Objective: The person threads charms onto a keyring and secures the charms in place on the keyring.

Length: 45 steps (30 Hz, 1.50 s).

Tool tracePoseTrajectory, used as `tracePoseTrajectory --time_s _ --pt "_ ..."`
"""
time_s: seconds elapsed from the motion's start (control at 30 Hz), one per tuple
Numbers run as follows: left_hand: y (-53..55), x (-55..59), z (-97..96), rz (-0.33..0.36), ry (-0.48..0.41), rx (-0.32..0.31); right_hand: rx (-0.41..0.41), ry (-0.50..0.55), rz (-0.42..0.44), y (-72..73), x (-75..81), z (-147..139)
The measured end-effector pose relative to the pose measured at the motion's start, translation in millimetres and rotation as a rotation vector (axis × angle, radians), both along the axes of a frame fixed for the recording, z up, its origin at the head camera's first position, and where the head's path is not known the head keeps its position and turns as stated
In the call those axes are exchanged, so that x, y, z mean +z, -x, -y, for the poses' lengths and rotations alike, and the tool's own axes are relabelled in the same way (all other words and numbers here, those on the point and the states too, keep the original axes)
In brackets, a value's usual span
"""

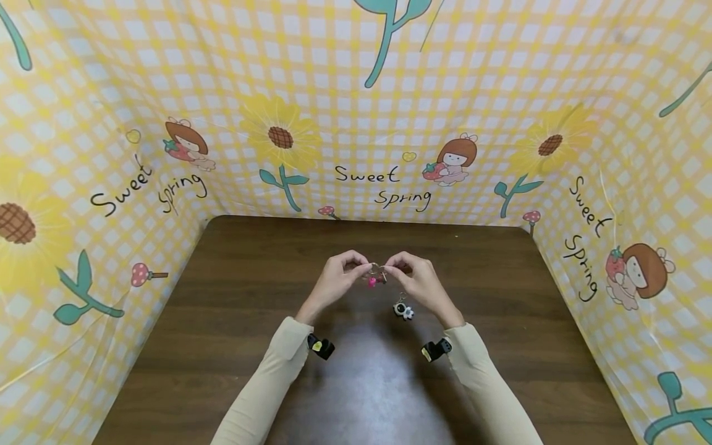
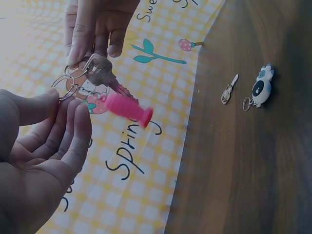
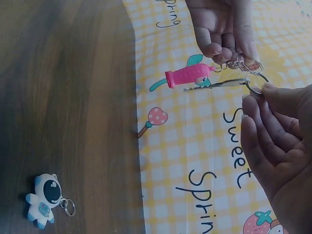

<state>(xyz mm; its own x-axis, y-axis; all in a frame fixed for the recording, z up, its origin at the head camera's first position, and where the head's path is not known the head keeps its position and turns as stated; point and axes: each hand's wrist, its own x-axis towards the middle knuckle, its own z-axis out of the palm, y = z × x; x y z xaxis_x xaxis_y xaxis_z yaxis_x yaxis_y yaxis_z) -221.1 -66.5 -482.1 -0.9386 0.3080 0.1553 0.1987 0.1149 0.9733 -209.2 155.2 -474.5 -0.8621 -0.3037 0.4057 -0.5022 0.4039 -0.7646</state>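
Both hands are raised over the table with their fingertips close together. My left hand (image 1: 340,279) pinches a metal key ring (image 2: 72,92) between thumb and fingers; a pink charm (image 2: 127,108) hangs by a short chain there. Opposite it, my right hand (image 1: 418,279) pinches a ring (image 3: 252,88) that carries a metal key (image 3: 219,85). The two rings meet or overlap; whether they are linked I cannot tell. Below, a white and black astronaut keychain (image 1: 403,311) with its own small ring lies on the table, and a second key (image 2: 228,91) rests beside it.
The brown wooden table (image 1: 250,247) is walled on the left, back and right by a yellow checked cloth (image 1: 356,136) with printed flowers and lettering. A black wrist camera (image 1: 321,347) sits on the left sleeve, another camera (image 1: 436,350) on the right.
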Motion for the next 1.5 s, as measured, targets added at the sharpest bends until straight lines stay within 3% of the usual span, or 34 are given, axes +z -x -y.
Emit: tracePoseTrajectory --time_s 0.13,0.3,0.63,0.93,1.23,1.5 --pt "0.9 -2.1 -0.2 0.028 -0.065 -0.019 0.001 0.021 0.013 0.5 -2.3 0.5" --pt "2.5 -3.2 1.5 0.009 -0.035 -0.039 0.027 0.008 -0.007 1.1 -3.2 -0.5" --pt "9.3 5.9 -2.6 -0.218 0.176 -0.081 0.046 -0.058 -0.041 4.8 1.2 -0.8" --pt "14.1 0.3 -8.1 -0.285 0.227 -0.018 0.008 -0.096 -0.058 6.1 -0.2 -1.8" --pt "14.6 -2.9 -11.2 -0.243 0.168 0.046 -0.022 -0.062 -0.039 5.7 -3.5 -4.3" --pt "12.6 -5.4 -9.2 -0.137 0.17 0.023 -0.041 -0.04 -0.064 4.9 -8.9 -4.7"
